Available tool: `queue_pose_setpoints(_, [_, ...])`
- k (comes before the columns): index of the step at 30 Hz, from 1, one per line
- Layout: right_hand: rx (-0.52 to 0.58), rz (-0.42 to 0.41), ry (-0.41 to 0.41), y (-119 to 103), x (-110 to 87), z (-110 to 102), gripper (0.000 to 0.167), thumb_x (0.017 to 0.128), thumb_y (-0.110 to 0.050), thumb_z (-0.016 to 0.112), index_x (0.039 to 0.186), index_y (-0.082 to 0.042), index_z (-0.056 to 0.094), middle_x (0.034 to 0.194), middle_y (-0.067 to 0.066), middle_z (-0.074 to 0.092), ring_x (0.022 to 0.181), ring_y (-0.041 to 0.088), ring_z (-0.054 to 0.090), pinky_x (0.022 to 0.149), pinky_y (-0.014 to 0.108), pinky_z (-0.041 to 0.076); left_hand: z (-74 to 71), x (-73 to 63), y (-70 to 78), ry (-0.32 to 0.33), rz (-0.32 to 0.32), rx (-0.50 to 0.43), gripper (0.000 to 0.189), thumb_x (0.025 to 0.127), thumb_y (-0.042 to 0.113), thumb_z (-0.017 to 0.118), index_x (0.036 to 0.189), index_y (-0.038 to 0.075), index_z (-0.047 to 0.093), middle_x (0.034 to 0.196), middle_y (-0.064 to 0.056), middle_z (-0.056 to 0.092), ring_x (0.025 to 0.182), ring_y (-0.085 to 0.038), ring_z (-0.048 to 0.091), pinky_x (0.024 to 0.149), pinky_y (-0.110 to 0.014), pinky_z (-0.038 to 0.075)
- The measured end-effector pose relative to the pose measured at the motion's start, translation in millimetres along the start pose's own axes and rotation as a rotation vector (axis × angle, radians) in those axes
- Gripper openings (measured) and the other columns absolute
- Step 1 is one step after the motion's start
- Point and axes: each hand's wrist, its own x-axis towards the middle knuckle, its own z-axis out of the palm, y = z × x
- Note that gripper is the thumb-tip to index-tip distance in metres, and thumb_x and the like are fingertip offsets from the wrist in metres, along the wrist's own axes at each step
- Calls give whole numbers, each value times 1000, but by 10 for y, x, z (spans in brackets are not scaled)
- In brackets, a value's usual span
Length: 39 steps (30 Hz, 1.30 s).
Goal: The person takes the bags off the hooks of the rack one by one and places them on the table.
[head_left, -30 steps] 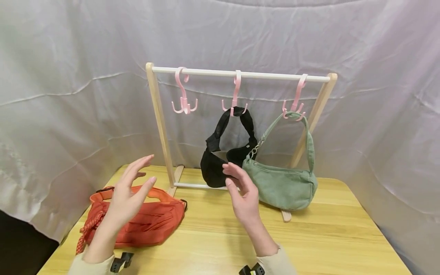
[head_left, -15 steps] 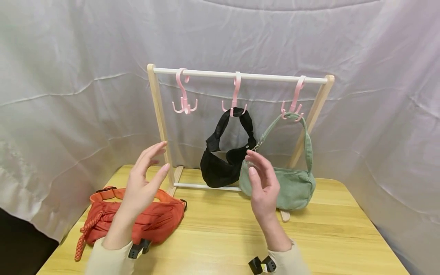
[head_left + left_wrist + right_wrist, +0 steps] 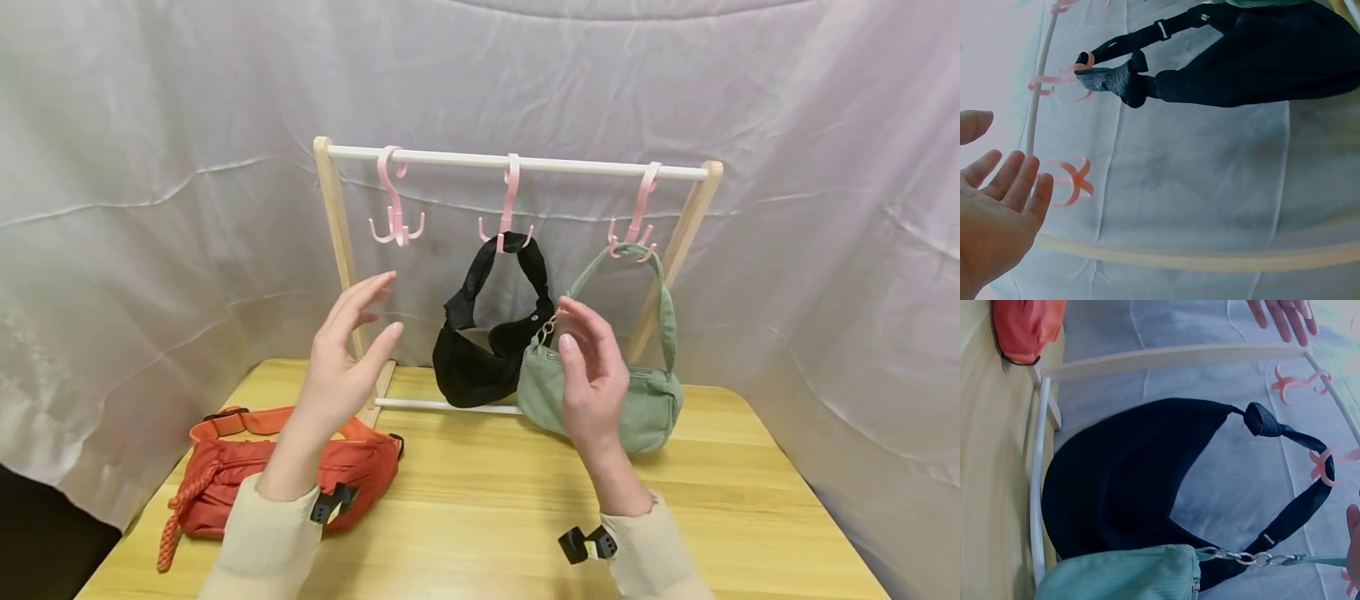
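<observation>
My left hand (image 3: pixel 341 362) is raised above the red-orange waist bag (image 3: pixel 367 475), its fingers relaxed and holding nothing. The bag lies on the table at the left, partly hidden by my forearm. My right hand (image 3: pixel 596 387) is held up in front of the green shoulder bag (image 3: pixel 648 412), also holding nothing, its fingers gently bent. That bag's strap hangs from the right pink hook (image 3: pixel 641 204). A black shoulder bag (image 3: pixel 1122 475) hangs by its knotted strap from the middle pink hook (image 3: pixel 510 196). The left pink hook (image 3: pixel 1075 181) is near my left fingertips in the left wrist view.
A rack with a white top bar (image 3: pixel 450 157) and wooden side posts (image 3: pixel 678 250) stands towards the back of the wooden table (image 3: pixel 465 517). Grey-white cloth (image 3: pixel 187 100) surrounds the table at the back and sides.
My left hand has moved up and to the right. The right hand has moved right and upward, from before the black bag to before the green one. The bags stay where they were.
</observation>
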Motion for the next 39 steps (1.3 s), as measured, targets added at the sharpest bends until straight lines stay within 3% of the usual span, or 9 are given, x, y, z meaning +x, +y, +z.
queue_pose_setpoints(8, [-44,30,-24,50,156,-53,34,100,6,56,133,11,60,132,18,66,122,34,62,106,43,50,107,180,16,-2,45,-38,57,93,-9,68,147,8,58,146,-7,58,129,-31,55,103,-27,47])
queue_pose_setpoints(12, [-52,45,-30,58,235,-65,34,100,6,56,133,11,60,132,16,67,121,34,63,106,41,51,154,290,22,-15,71,-29,57,95,-6,69,148,9,57,147,-5,58,131,-28,55,104,-30,47])
queue_pose_setpoints(20, [-104,76,-79,86,420,-66,34,101,4,58,135,5,62,134,18,66,123,36,62,106,45,50,235,576,74,-48,146,2,56,96,0,70,150,4,54,149,-8,57,135,-19,52,105,-39,48])
queue_pose_setpoints(26, [-153,107,-102,142,552,-72,35,101,4,60,136,4,63,135,17,66,123,33,62,107,45,50,297,797,136,-74,193,-6,56,96,0,69,150,2,53,151,-11,56,135,-26,54,104,-47,48])
queue_pose_setpoints(29, [-179,122,-113,183,616,-79,35,101,3,60,136,3,63,135,16,67,123,32,63,107,44,50,326,912,160,-88,210,0,55,97,1,68,150,3,53,151,-10,55,136,-23,53,104,-46,48])
queue_pose_setpoints(33, [-182,160,-126,247,691,-89,34,102,0,60,136,1,64,135,12,67,123,28,63,106,40,50,386,1069,174,-99,251,30,53,98,4,69,149,2,54,152,-9,55,141,-17,49,114,-40,41])
queue_pose_setpoints(39, [-168,226,-149,329,805,-87,36,103,-3,60,139,-1,62,138,10,66,127,27,62,106,32,50,488,1297,174,-111,347,106,51,98,7,69,146,-1,56,149,-15,56,143,-21,47,121,-33,32])
